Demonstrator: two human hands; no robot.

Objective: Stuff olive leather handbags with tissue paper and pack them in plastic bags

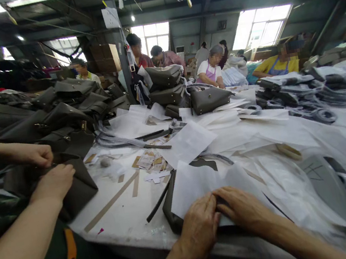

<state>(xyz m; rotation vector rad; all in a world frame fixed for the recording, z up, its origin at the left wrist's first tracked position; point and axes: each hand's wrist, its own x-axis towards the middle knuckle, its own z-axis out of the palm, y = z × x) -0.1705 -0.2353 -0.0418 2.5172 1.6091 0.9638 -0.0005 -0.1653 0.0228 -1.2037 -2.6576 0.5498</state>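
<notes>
A dark olive-grey handbag [172, 212] lies at the table's front edge, with a sheet of white paper [194, 186] spread over it. My left hand [200, 220] is closed on the paper's near edge, fingers bent and pressed together. Beside it, fingertips almost touching, my right hand [244, 207] pinches the same edge. Both sets of fingertips are partly hidden, so whether they also grip the bag underneath cannot be seen. A dark strap [160, 201] sticks out to the left of the bag.
At left, a co-worker's two hands [50, 178] work on another dark bag [80, 186]. Piled bags [63, 99] stand behind them. Paper tags [150, 160] and loose white sheets [191, 139] litter the table [118, 219]. Clear plastic [289, 180] lies right. Several people work farther back.
</notes>
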